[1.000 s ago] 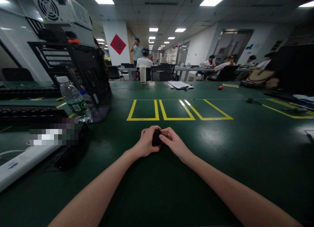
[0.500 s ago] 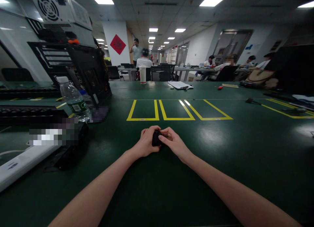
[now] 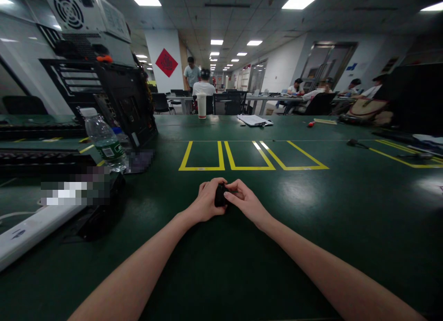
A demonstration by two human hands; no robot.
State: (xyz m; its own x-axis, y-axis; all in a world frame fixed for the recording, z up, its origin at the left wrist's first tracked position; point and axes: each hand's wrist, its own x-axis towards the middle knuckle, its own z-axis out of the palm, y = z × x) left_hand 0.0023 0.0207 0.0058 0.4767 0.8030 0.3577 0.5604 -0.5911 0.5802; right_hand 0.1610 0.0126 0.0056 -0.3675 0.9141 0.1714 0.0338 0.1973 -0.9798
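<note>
A small black object (image 3: 220, 196), rounded and too dark to name its kind, is between my two hands just above or on the green table (image 3: 221, 270). My left hand (image 3: 206, 201) wraps round its left side, thumb low and fingers over the top. From the right, my right hand (image 3: 245, 202) pinches at its edge with thumb and fingertips; whether a smaller part is between them is hidden. Beyond my hands, yellow tape outlines (image 3: 202, 168) mark the tabletop.
On the left are a white power strip (image 3: 24, 233), a plastic water bottle (image 3: 105, 143) and a black computer case frame (image 3: 126, 99). Farther back stand a white cup (image 3: 201, 106) and a clipboard with papers (image 3: 254, 120). A red-handled item (image 3: 310, 124) lies to the right.
My hands and the black object stay almost exactly in place. In the background, a standing person has lowered a raised arm.
</note>
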